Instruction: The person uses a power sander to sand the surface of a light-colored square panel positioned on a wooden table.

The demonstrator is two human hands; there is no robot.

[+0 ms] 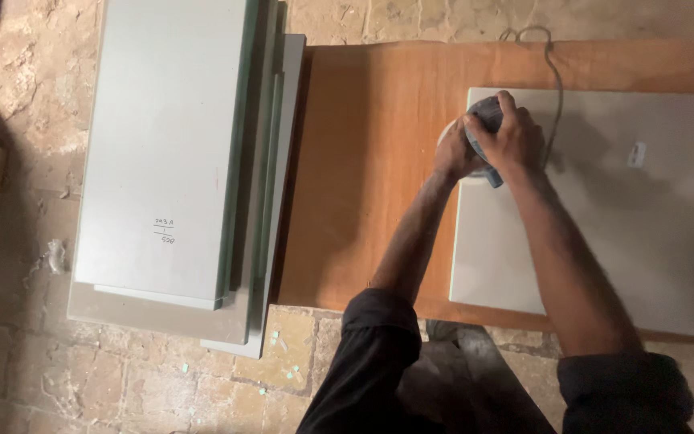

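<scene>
Gripping a sander [487,120] with both hands, left hand [453,154] and right hand [512,141] closed, near the panel's [644,241] far-left corner; I judge the cord [557,80] may snag.

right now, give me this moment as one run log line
left hand: on sander | right hand: gripping sander | sander: on grey panel, near its corner | panel: flat on brown board | cord: trails away

An orange-brown desk [363,161] carried one pale grey panel [628,233] lying flat at its right end. Beside it a stack of grey panels [170,145] rested over the rough stone floor [26,370] (pretty dusty).
</scene>
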